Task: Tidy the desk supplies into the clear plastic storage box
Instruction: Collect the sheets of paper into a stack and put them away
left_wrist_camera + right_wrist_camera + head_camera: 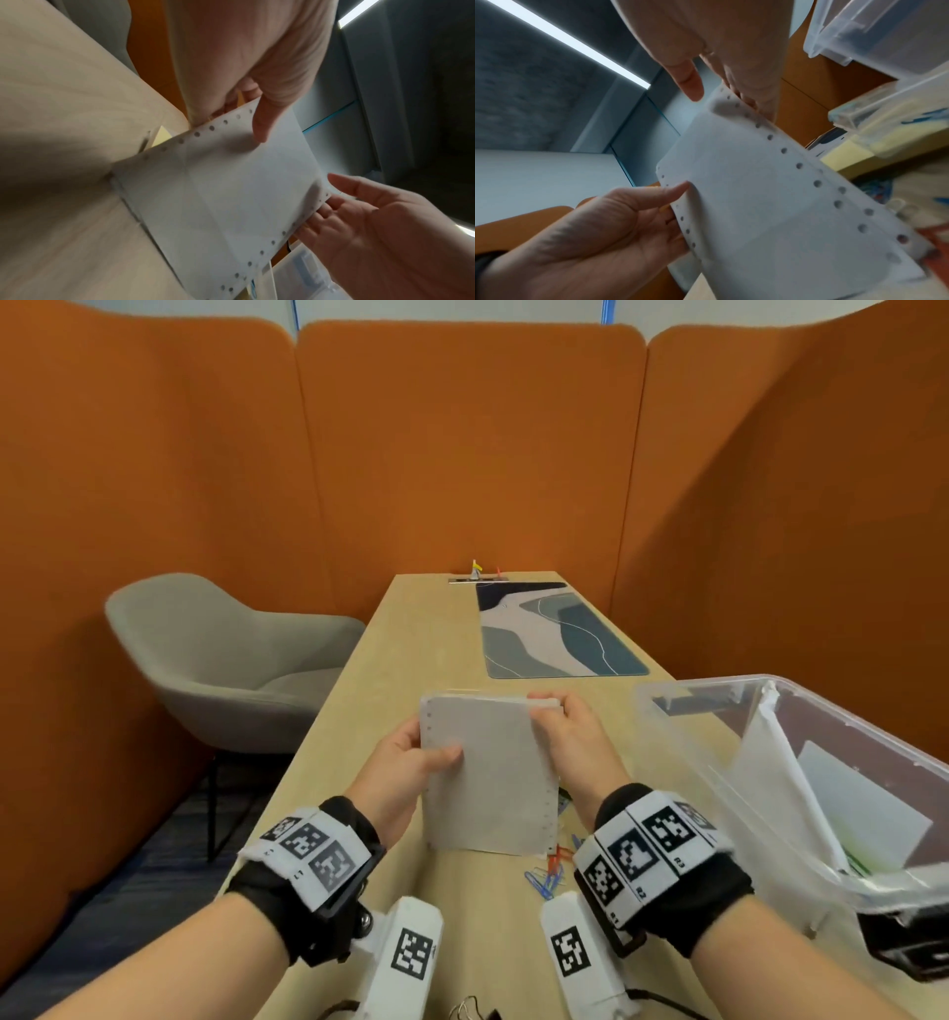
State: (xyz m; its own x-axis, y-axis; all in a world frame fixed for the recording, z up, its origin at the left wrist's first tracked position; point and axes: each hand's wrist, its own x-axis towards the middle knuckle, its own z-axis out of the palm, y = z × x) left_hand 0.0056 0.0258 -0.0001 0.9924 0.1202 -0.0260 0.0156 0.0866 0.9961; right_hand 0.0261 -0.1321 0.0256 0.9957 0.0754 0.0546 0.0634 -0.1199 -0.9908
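A stack of white paper with punched holes down both edges [488, 773] stands on its lower edge on the wooden desk [400, 639]. My left hand [411, 762] grips its left edge, thumb across the front. My right hand [565, 731] grips the upper right edge, thumb on the front. The left wrist view shows the paper [223, 194] pinched by my left hand [259, 113], with the right hand [359, 219] on the opposite edge. In the right wrist view the paper [770, 203] sits between my right hand [718, 89] and left hand [628, 219]. The clear plastic storage box [667, 706] stands at the right.
Coloured paper clips [549, 870] lie on the desk just under the paper's right corner. The box holds white sheets and a plastic bag [785, 788]. A patterned desk mat [554, 629] lies farther back. A grey chair [221, 660] stands left of the desk, orange partitions all around.
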